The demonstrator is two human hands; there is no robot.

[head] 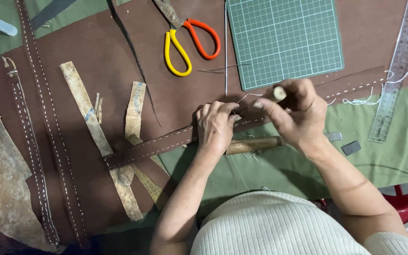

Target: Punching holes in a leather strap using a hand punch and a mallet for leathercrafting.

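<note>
A long brown leather strap (157,144) with white stitching lies slanted across the work surface. My left hand (215,126) presses down on the strap near its middle, fingers pinched on it. My right hand (294,113) is closed around a pale wooden tool handle (278,93), its tip down at the strap beside my left fingers. White thread (364,100) trails off the strap's right end. A second wooden-handled tool (253,145) lies just under my left hand.
Yellow and orange scissors (185,42) and a green cutting mat (284,40) lie at the top. A metal ruler (395,71) runs down the right. Stitched straps (43,123), tan tape strips (90,127) and a leather scrap (1,179) lie left.
</note>
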